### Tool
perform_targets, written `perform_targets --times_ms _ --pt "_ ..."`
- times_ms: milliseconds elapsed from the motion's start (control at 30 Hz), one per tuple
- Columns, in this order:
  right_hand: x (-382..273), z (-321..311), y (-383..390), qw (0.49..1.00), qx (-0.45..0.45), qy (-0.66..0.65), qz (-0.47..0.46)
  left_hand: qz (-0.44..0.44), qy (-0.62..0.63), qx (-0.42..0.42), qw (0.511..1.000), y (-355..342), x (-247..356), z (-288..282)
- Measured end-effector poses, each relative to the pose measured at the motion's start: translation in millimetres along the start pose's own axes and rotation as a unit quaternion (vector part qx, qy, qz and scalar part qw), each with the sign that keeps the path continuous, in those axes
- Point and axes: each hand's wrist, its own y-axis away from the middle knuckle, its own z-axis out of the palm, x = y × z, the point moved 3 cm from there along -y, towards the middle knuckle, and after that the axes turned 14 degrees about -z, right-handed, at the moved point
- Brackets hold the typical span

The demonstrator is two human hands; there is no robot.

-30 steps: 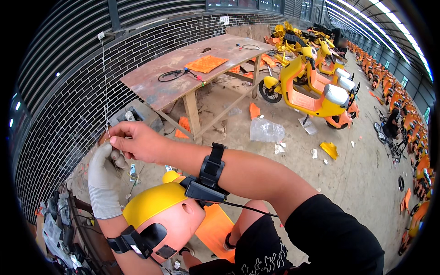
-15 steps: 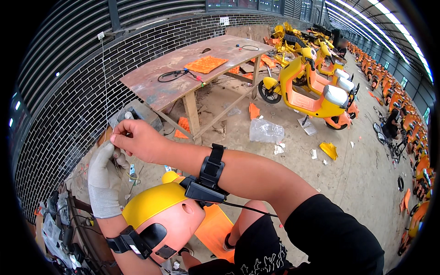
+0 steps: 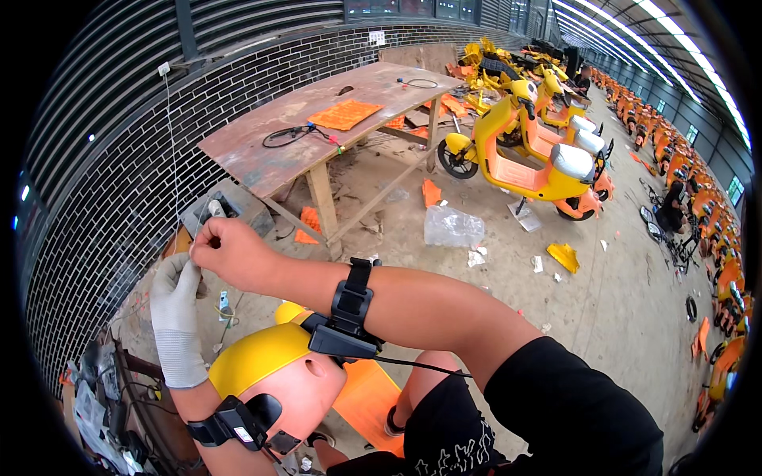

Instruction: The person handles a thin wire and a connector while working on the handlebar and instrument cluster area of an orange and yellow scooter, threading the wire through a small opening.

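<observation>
My left hand (image 3: pixel 176 292), in a pale grey glove, is raised at the left with its fingers drawn together. My bare right hand (image 3: pixel 230 252) is closed in a pinch, its fingertips beside the glove's fingertips. Whatever lies between the fingers is too small to make out. A thin white cord (image 3: pixel 172 143) comes down from a wall box toward both hands; the view does not show whether they hold it. Below my arms stands a yellow and pink-orange scooter front (image 3: pixel 274 357), with an orange footboard (image 3: pixel 369 404) behind it. Black straps with small devices sit on both forearms.
A worn wooden table (image 3: pixel 262 127) carries an orange sheet (image 3: pixel 345 114) and a black cable (image 3: pixel 287 136). Yellow scooters (image 3: pixel 524 163) stand to the right. Clear plastic (image 3: pixel 453 226) and yellow scrap (image 3: pixel 563 258) litter the floor. A cluttered rack (image 3: pixel 119 404) stands lower left.
The whole view has shifted slightly. My right hand has turned a little and its fingers are more curled; the gloved fingers now show straighter beneath it.
</observation>
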Motion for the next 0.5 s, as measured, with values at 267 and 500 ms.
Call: perform_targets --times_ms 267,500 --pt "-4 5 -2 0.998 -0.029 -0.060 0.011 -0.031 0.141 -0.059 0.988 -8 -6 -7" --pt "-6 7 -2 0.995 -0.066 -0.077 -0.012 -0.090 0.276 -0.150 0.945 -15 -13 -7"
